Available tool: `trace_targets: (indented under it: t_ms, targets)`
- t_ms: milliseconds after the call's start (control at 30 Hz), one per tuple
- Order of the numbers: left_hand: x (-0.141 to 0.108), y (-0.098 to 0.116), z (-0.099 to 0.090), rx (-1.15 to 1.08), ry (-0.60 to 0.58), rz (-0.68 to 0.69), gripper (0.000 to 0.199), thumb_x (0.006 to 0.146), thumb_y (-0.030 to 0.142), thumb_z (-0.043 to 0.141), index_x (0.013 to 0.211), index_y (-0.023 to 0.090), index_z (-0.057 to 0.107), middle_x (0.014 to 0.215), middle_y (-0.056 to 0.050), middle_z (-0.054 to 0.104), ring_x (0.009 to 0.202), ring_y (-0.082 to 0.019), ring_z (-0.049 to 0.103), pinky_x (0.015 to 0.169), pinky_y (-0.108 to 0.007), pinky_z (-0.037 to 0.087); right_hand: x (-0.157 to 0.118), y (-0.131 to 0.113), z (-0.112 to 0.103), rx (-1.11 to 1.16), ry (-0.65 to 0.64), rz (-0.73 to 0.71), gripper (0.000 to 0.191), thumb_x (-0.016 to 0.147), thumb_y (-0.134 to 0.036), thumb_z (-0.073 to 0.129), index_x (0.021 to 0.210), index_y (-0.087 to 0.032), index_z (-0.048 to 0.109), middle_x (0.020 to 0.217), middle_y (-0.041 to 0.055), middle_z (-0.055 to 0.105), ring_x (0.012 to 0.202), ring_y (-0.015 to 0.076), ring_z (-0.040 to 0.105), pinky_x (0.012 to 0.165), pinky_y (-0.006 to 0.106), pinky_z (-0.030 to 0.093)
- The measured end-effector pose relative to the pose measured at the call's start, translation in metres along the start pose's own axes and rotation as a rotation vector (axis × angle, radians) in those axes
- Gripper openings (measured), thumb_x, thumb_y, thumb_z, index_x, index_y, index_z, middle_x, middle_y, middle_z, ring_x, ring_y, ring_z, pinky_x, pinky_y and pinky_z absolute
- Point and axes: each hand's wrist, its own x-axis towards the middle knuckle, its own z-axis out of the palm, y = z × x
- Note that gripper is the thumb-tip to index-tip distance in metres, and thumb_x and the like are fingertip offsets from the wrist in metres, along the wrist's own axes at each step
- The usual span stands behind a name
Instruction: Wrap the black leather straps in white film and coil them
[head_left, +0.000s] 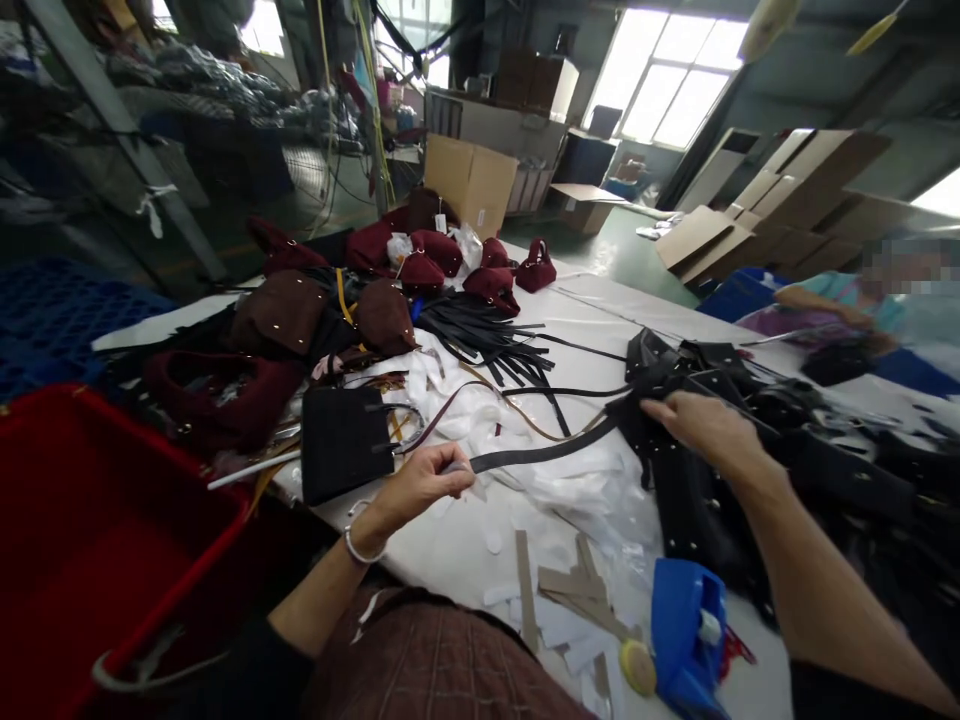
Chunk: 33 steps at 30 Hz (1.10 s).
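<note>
A long black strap (540,456) stretches across the table between my two hands. Its near end is pinched in the closed fingers of my left hand (424,482). My right hand (697,425) is closed on the strap's far part, right by a pile of black bags (694,480); whether it also grips a bag there I cannot tell. Just left of my left hand stands a small black handbag (341,445). Beyond the strap lie a bundle of loose black straps (487,335) and thin brown cords (450,400). Crumpled clear plastic (577,490) is spread beneath the strap.
Maroon bags (427,262) and brown bags (277,312) crowd the table's far left. Near my right arm sits a blue tape dispenser (682,620), beside cardboard strips (577,590). A red bin (67,530) stands at left. At right, a person (862,300) sits across the table.
</note>
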Motion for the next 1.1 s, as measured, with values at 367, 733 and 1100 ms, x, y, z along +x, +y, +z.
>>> trace_targets:
  t_ms: [367, 733, 1100]
  targets:
    - [-0.005, -0.015, 0.016, -0.252, 0.037, -0.203, 0.043, 0.072, 0.054, 0.074, 0.072, 0.015, 0.057, 0.066, 0.001, 0.056, 0.057, -0.008, 0.045, 0.055, -0.022, 0.033, -0.111, -0.128, 0.146, 0.862, -0.885, -0.396, 0.032, 0.090, -0.045, 0.052, 0.092, -0.018, 0.068, 0.092, 0.0050, 0.070, 0.085, 0.0160, 0.062, 0.080, 0.029, 0.049]
    - [-0.056, -0.022, -0.049, -0.228, 0.393, -0.112, 0.038, 0.066, 0.045, 0.081, 0.070, 0.015, 0.059, 0.063, 0.005, 0.047, 0.057, -0.007, 0.038, 0.053, -0.019, 0.032, -0.141, -0.127, 0.163, 0.984, -0.959, 0.185, 0.046, 0.077, -0.059, 0.061, 0.060, -0.019, 0.044, 0.047, -0.0096, 0.029, 0.043, 0.0044, 0.021, 0.043, 0.021, 0.014]
    - [-0.083, -0.023, -0.061, -0.353, 0.273, -0.186, 0.054, 0.059, 0.054, 0.084, 0.060, 0.016, 0.046, 0.049, 0.009, 0.037, 0.044, -0.003, 0.024, 0.043, -0.019, 0.014, -0.174, -0.164, 0.099, 0.855, -0.362, -0.085, 0.037, 0.073, -0.042, 0.072, 0.052, -0.017, 0.055, 0.051, -0.0031, 0.046, 0.050, 0.0086, 0.040, 0.049, 0.023, 0.030]
